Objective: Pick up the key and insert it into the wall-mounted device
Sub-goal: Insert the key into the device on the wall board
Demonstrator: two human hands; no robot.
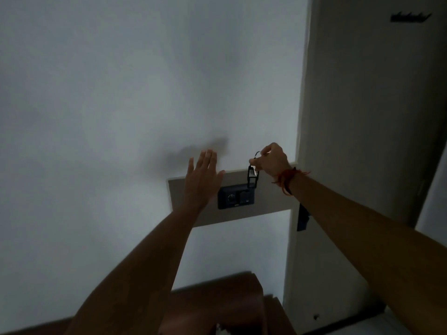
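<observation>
My right hand [273,162] pinches a key ring from which a dark rectangular key tag [253,179] hangs straight down. The tag's lower end reaches the top edge of the dark wall-mounted device [235,197], above its right-hand slot. The device has a round knob on its left half and sits on a beige panel [271,189]. My left hand [202,182] is open with fingers spread, raised flat toward the wall just left of the device, holding nothing. A red thread band circles my right wrist.
A pale wall fills the left and top. A beige door or cabinet [367,117] stands to the right, with a dark hook rack [410,17] high on it. Brown wooden furniture [217,303] lies below. A small dark object [302,220] hangs under my right forearm.
</observation>
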